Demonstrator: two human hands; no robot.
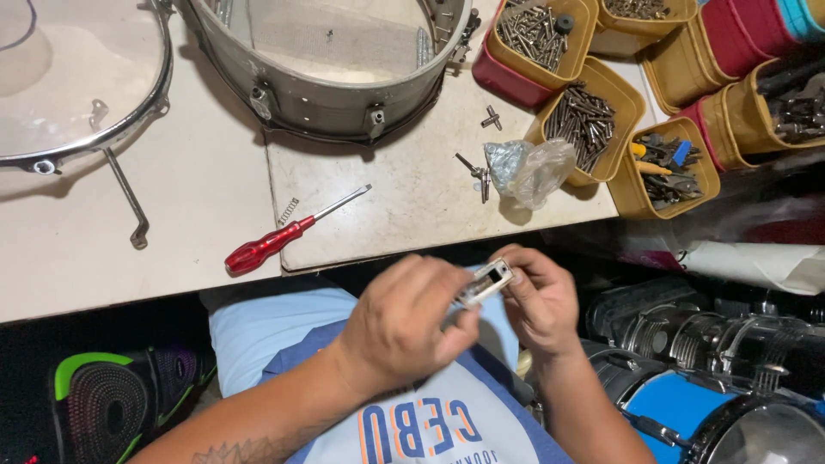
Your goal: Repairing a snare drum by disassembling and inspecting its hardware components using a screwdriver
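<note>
One head-worn camera looks steeply down (close over the lap) at the table (172, 223) edge.

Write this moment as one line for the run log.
hands: left hand and right hand hold small metal lug | table: red screwdriver, spring, drum shell

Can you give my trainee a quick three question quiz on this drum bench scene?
1. True or false: both hands hold the small metal lug.
2. Which tool lies on the table nearest the hands? A) pliers B) red screwdriver C) hammer
3. Fill in: the yellow bins nearest the plastic bag hold metal ____.

Key: 1 true, left hand and right hand both grip it. 2 B. 3 screws.
</note>
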